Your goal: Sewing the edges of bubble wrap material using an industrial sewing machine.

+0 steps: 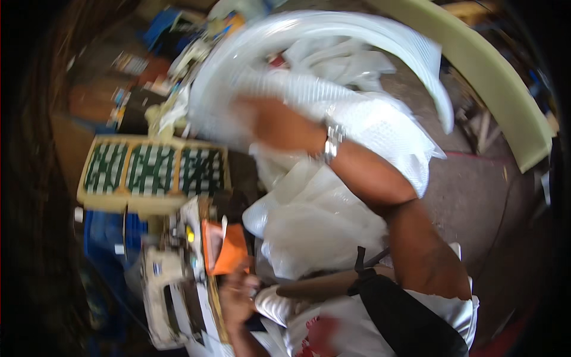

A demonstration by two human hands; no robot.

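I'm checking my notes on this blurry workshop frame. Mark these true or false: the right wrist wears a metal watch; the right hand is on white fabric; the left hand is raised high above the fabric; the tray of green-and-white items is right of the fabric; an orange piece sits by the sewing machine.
1. The right hand wears a silver metal wristwatch. True.
2. The right hand is on the white mesh-textured fabric. True, though blurred.
3. The left hand is raised high. False: it is low, beside the white sewing machine.
4. The cream tray of green-and-white items lies right of the fabric. False: left.
5. An orange piece sits by the machine. True.
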